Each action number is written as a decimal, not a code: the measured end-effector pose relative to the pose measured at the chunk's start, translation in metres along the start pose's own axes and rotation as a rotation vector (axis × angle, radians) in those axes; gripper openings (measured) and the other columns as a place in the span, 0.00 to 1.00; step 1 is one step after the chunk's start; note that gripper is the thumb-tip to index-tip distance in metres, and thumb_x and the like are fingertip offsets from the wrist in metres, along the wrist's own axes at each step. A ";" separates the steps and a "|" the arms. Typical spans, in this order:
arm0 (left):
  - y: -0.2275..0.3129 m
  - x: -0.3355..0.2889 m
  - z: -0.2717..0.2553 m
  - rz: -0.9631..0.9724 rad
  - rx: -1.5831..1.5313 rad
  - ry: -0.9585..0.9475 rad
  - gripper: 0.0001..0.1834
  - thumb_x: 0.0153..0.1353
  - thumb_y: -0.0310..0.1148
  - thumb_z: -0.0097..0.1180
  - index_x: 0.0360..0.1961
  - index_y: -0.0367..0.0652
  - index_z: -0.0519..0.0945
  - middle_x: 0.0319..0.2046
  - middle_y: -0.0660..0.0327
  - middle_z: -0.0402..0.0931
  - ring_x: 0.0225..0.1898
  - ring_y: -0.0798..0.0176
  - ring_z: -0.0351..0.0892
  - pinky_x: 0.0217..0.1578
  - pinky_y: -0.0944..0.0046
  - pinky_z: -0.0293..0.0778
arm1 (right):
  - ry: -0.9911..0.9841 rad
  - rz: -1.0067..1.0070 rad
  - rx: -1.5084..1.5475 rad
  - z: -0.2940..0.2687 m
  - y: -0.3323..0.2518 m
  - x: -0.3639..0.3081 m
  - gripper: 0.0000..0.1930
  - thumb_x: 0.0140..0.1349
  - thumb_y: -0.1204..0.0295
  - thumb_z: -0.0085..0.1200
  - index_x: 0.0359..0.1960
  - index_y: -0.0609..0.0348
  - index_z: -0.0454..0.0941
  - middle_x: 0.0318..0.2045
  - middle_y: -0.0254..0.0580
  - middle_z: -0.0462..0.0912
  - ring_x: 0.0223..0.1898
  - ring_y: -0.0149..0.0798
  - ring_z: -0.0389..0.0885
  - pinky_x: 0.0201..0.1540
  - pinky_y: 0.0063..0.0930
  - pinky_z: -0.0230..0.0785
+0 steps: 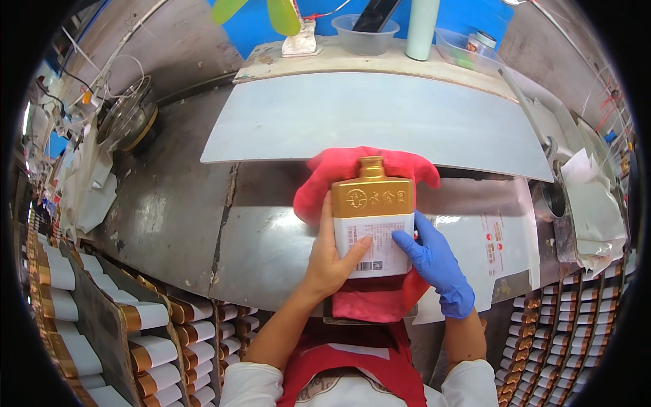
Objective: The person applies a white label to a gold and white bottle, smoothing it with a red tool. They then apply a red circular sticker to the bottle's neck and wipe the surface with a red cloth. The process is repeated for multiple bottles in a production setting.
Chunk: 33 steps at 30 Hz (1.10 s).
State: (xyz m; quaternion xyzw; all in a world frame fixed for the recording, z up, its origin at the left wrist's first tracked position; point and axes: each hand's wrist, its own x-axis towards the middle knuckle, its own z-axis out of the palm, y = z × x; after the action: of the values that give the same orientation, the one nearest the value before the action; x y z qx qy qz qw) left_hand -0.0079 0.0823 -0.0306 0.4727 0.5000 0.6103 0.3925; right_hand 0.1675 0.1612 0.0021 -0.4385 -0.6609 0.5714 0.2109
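Observation:
A flat, square-shouldered bottle (374, 197) is held upright between my two hands over the front of the table. Its neck and upper part are gold with raised marks, and its lower part is white with printed text. My bare left hand (332, 254) grips its left side, thumb across the white front. On the other side, my right hand (434, 261), in a blue glove, closes round the edge with its thumb on the printed area. Behind and below the bottle lies a red cloth (319, 186), partly hidden by it.
A pale board (366, 115) spans the back of the metal table (169, 197). Printed sheets (491, 234) lie to the right. Racks of gold-and-white bottles stand at the lower left (156, 346) and lower right (542, 339). Behind are a plastic bowl (363, 41) and a green fan (283, 17).

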 end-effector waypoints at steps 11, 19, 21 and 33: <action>-0.004 0.001 -0.001 0.031 0.198 0.085 0.41 0.65 0.40 0.50 0.67 0.27 0.42 0.59 0.39 0.62 0.58 0.49 0.68 0.57 0.61 0.64 | 0.076 -0.029 -0.090 0.006 0.002 -0.001 0.27 0.65 0.56 0.48 0.59 0.60 0.64 0.48 0.54 0.77 0.47 0.46 0.78 0.51 0.35 0.68; 0.009 0.005 0.001 0.048 0.324 0.075 0.41 0.64 0.41 0.52 0.66 0.27 0.45 0.52 0.40 0.70 0.52 0.48 0.75 0.50 0.60 0.70 | 0.033 0.012 -0.034 0.005 -0.002 0.000 0.30 0.60 0.57 0.57 0.59 0.60 0.65 0.47 0.50 0.78 0.48 0.42 0.78 0.51 0.33 0.69; 0.009 0.007 0.001 0.038 0.318 0.076 0.40 0.64 0.41 0.53 0.65 0.28 0.47 0.51 0.42 0.72 0.50 0.49 0.76 0.48 0.60 0.71 | 0.027 0.021 0.025 0.005 -0.001 0.000 0.31 0.58 0.59 0.60 0.59 0.60 0.65 0.47 0.49 0.79 0.48 0.40 0.78 0.51 0.32 0.70; 0.016 0.007 -0.004 0.072 0.338 -0.037 0.46 0.60 0.39 0.57 0.67 0.30 0.40 0.53 0.43 0.70 0.53 0.52 0.74 0.51 0.61 0.70 | -0.002 -0.011 0.072 0.001 0.010 0.003 0.29 0.58 0.59 0.60 0.57 0.62 0.66 0.45 0.47 0.79 0.44 0.36 0.78 0.49 0.30 0.71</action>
State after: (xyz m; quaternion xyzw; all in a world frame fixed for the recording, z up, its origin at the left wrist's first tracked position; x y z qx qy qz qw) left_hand -0.0136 0.0845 -0.0137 0.5607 0.5708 0.5226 0.2944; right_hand 0.1681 0.1629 -0.0083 -0.4262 -0.6427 0.5940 0.2290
